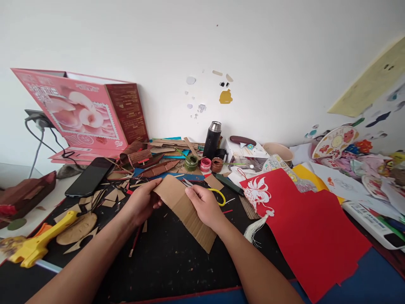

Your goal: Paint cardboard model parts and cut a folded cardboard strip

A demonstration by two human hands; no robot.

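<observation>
A bent strip of brown cardboard (180, 198) is held up over the black mat, slanting down to the right. My left hand (144, 200) pinches its upper left end, with the thumb at the edge and the other fingers partly hidden. My right hand (204, 204) grips its upper right edge, thumb on top and fingers underneath. Just behind that hand show yellow-handled scissors (220, 196), their blade tips beyond the cardboard; I cannot tell whether they touch the hand.
Open paint jars (191, 162) and a black thermos (212, 139) stand at the back. A phone (90, 177), cardboard scraps (114, 195) and a yellow glue gun (44, 240) are on the left. Red paper (313, 228) covers the right, with a white tassel (256, 230). A pink box (85, 114) stands back left.
</observation>
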